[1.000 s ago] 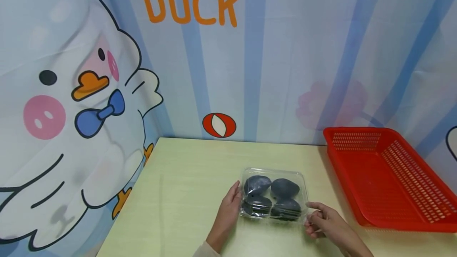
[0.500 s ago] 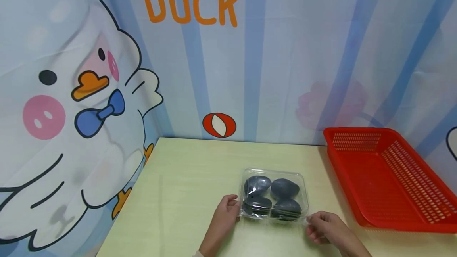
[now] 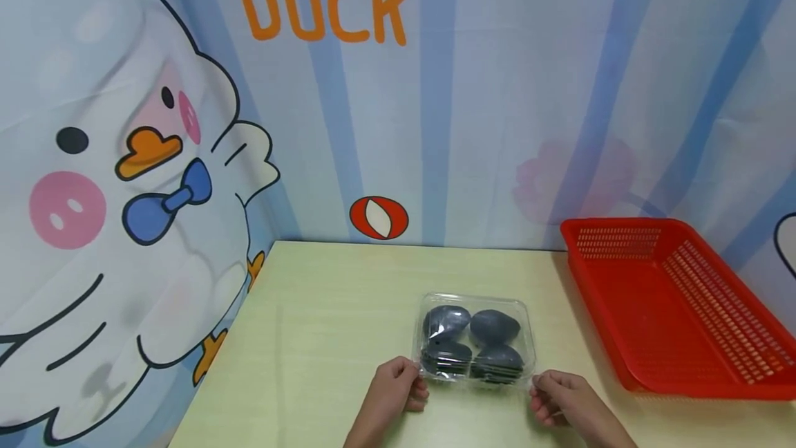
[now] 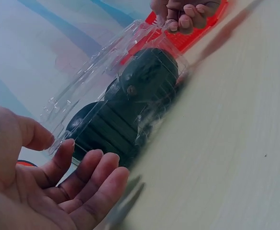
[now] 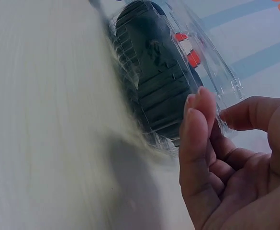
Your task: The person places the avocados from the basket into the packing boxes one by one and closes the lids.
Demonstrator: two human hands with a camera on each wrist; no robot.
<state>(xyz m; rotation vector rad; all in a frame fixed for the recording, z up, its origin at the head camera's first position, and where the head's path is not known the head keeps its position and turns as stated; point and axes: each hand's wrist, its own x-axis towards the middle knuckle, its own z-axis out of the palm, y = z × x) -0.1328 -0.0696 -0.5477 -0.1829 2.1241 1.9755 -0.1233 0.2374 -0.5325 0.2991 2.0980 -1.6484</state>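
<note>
A clear plastic clamshell box (image 3: 475,297) rests on the pale table with several dark, avocado-like fruits (image 3: 495,327) inside. My left hand (image 3: 394,387) is at its front left corner. In the left wrist view, the thumb and index fingertip pinch the clear rim while the other fingers stay loosely bent. At the front right corner my right hand (image 3: 562,398) pinches the rim between thumb and forefinger, as the right wrist view also shows. The lid lies over the fruits, and in both wrist views a narrow clear edge stands out along the rim.
To the right stands a red plastic basket (image 3: 628,372) with perforated sides, close to the back wall. A light blue striped curtain (image 3: 485,88) with a printed duck hangs behind and left of the table (image 3: 336,296).
My left hand has come down from the box's left side to its front left corner and now pinches there. My right forefinger has drawn back to the front right corner. The box stays put.
</note>
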